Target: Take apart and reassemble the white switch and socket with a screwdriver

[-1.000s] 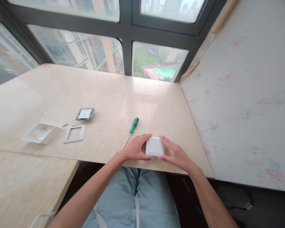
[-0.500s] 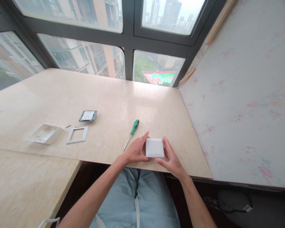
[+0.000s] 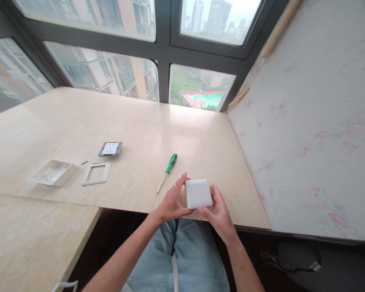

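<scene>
A square white wall switch [image 3: 198, 193] is held between my two hands near the front edge of the table, slightly tilted. My left hand [image 3: 174, 201] grips its left side, thumb at the near edge and fingers behind. On the other side my right hand [image 3: 219, 210] has its thumb at the near corner and its fingers along the right side. A green-handled screwdriver [image 3: 171, 164] lies on the table just beyond my left hand, its tip pointing toward me.
To the left lie a socket module [image 3: 110, 149], a white cover frame [image 3: 95, 174], an open white mounting box [image 3: 53, 172] and a small dark screw-like piece [image 3: 84, 162]. The tabletop [image 3: 140, 125] meets windows behind and a flowered wall [image 3: 307, 121] on the right.
The switch has come slightly toward me and tilted, and looks lifted a little. My right hand has closed in on it. The screwdriver and left-hand parts lie as before.
</scene>
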The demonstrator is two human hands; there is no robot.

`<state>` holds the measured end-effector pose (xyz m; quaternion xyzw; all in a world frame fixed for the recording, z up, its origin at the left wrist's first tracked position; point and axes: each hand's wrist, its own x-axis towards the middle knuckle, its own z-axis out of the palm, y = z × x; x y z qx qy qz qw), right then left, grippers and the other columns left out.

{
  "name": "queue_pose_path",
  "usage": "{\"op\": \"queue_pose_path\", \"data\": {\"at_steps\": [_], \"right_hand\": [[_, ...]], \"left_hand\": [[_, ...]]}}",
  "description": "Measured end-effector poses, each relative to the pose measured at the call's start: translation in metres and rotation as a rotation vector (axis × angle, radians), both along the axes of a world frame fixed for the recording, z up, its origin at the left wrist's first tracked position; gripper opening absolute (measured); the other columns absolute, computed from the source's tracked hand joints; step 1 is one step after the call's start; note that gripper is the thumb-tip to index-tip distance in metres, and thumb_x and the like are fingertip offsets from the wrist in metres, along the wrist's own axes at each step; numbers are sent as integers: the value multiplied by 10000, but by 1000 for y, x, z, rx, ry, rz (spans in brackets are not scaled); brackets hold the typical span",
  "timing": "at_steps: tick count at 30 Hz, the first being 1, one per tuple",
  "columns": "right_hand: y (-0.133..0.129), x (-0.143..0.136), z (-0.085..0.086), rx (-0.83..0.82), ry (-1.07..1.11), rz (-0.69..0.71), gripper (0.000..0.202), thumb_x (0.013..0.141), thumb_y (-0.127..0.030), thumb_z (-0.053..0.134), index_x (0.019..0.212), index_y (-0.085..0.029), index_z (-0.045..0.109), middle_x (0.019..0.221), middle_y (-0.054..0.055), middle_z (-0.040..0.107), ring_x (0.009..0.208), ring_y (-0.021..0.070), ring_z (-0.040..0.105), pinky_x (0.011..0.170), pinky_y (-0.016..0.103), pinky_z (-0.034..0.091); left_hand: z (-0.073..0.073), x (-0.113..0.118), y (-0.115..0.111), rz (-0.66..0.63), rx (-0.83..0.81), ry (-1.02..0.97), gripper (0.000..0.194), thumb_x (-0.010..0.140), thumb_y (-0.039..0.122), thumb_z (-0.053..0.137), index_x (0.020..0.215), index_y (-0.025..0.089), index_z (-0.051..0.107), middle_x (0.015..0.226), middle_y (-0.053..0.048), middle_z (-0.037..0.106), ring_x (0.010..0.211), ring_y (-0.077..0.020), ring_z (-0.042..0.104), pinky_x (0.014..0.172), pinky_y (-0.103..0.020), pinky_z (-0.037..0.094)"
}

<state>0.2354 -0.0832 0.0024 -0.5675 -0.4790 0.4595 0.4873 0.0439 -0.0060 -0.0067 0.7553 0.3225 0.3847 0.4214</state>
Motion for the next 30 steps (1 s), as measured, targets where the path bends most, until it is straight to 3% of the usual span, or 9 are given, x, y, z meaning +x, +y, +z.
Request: {"op": "queue_pose_path", "data": {"at_steps": [6,11,16,19,26,30], "right_hand": [[-8,-18,18,-45,-383,-209,1062,777,-511,752,1598,-212,148,1631,190,299,1506,347,303,1202,559,295],[-7,-18,28,54,-627,-371,1119,748,-467,756,1607,-185,96,1497,224,399,1435,396,373,1144,582,357],[-6,-13,32,27,-762,-426,1134,772,-422,724,1618,-174,10,1444,249,395,1364,455,414,1051,611,428],[-2,-11,33,27,-808,-467,1118,775,-400,700,1617,-168,3,1414,253,405,1331,475,429,1015,614,450],[6,11,21,-20,-863,-586,1117,773,-488,685,1606,-117,41,1360,266,432,1307,491,429,1002,617,444],[13,40,12,-40,-922,-747,1104,760,-501,695,1591,-88,97,1352,278,445,1297,502,434,1007,626,435]], "left_hand": [[-7,24,-15,111,63,-31,1083,784,426,736,1586,227,36,1431,-170,471,1338,-329,496,1130,-550,399],[-5,52,-26,194,132,-37,1043,812,306,674,1582,236,-25,1421,-172,474,1305,-310,526,1080,-529,458],[-6,69,-30,197,256,18,951,842,143,537,1583,229,-52,1453,-202,465,1364,-329,481,1093,-567,447],[-5,75,-30,198,241,36,942,855,113,507,1581,220,-84,1480,-214,446,1395,-331,455,1113,-580,431],[-3,63,-24,130,182,182,1034,851,304,690,1588,238,-31,1606,-216,280,1496,-385,302,1168,-623,367],[-11,48,-21,187,173,251,841,928,275,599,1585,242,74,1571,-194,346,1483,-352,344,1169,-595,385]]}}
